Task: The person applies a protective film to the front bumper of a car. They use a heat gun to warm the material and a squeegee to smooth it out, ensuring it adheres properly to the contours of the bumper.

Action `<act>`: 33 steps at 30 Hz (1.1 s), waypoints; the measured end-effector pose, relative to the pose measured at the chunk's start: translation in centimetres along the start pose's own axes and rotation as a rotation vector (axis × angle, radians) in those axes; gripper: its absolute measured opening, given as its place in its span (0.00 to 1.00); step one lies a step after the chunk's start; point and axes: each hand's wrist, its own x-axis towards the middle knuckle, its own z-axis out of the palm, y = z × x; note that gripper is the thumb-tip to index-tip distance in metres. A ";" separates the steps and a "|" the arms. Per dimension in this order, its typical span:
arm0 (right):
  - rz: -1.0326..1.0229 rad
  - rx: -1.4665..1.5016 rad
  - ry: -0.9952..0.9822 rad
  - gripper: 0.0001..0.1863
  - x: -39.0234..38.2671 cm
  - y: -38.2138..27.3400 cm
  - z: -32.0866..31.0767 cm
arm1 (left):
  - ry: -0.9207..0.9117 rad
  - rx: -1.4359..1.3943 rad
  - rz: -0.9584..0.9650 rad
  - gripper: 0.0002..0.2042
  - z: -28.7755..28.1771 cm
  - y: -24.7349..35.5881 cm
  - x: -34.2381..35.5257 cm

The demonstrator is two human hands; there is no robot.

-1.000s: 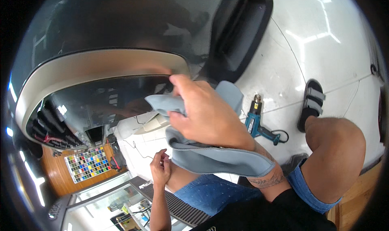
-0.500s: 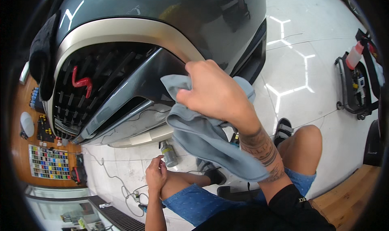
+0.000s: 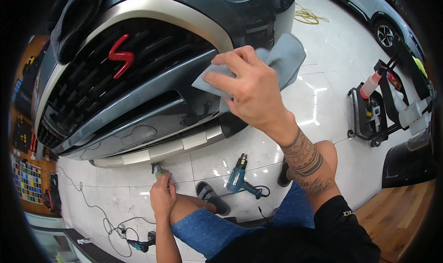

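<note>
My right hand (image 3: 244, 85) is closed on a grey-blue cloth (image 3: 288, 55), with fingertips pressing it at the front of the dark grey car (image 3: 150, 117), by the silver grille surround (image 3: 203, 20). A red emblem (image 3: 121, 55) sits on the black grille (image 3: 87, 97). My left hand (image 3: 164, 194) rests by my left knee, fingers loosely bent, nothing seen in it; a spray bottle on the floor is partly hidden behind it. A teal heat gun (image 3: 237, 177) lies on the white floor (image 3: 314, 106) between my feet.
A black cart (image 3: 355, 120) with a pink-capped or pink-filled bottle (image 3: 369, 85) stands at right, beside a black bin (image 3: 404, 164) and wooden surface (image 3: 387, 212). Another car (image 3: 364, 4) and yellow hose (image 3: 309, 16) are behind. Cords (image 3: 108, 224) trail at lower left.
My view has swung, bringing the grille, cart and second car further into frame. My right hand, still holding the cloth, has moved relative to the bumper, its fingers now more spread over the folded cloth.
</note>
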 end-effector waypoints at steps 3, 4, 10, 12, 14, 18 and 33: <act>-0.107 -0.159 0.005 0.05 1.2 0.3 1.3 | -0.018 -0.012 0.008 0.09 -0.5 0.1 0.1; -0.120 -0.202 -0.004 0.05 1.6 0.2 1.6 | -0.023 -0.017 0.007 0.09 -0.5 0.0 0.3; -0.060 -0.506 -0.251 0.04 5.9 -3.6 3.4 | 0.075 -0.005 0.066 0.12 -0.2 -1.2 0.8; -0.126 -0.591 -0.265 0.04 6.5 -2.7 4.3 | 0.023 -0.081 -0.023 0.11 -0.6 -1.4 0.7; 0.011 -0.423 -0.366 0.07 8.6 -4.6 2.8 | 0.121 -0.218 0.060 0.08 -0.8 -2.2 0.0; 0.138 0.087 -0.524 0.14 4.1 -3.0 -2.3 | 0.166 -0.720 -0.102 0.08 -0.3 2.4 -1.0; 1.437 1.752 -0.735 0.36 -26.8 -13.1 5.2 | -0.051 -1.464 -0.787 0.17 9.2 6.7 -9.3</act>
